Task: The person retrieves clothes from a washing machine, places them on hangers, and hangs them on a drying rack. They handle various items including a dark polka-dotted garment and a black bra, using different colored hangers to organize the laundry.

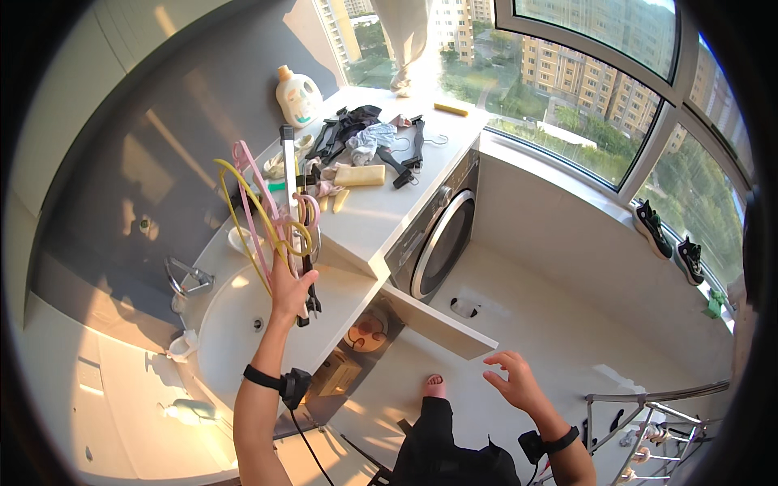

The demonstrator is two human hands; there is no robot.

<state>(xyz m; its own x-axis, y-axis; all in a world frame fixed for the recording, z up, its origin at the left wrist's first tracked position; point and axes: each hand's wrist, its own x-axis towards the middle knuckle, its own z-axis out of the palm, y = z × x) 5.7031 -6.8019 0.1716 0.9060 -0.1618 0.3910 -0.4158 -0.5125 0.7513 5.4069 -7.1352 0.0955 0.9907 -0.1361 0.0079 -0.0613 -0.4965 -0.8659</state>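
My left hand (290,280) is closed around a bundle of clothes hangers, raised over the right side of the white washbasin (228,322). A yellow plastic hanger (260,209) and a pink one (248,165) fan out at the top. White and black bars, with dark clips near the lower end, run through the same bundle. My right hand (512,375) holds nothing, fingers apart and bent, above the floor beside the open cabinet door (450,325).
The counter (358,240) bears tangled clothes (371,143), black clip hangers (418,143), a yellow block (360,175) and a detergent bottle (298,96). Under it stands a front-loading washing machine (447,243). Sneakers (653,229) rest on the windowsill. A metal rack (647,399) is at lower right.
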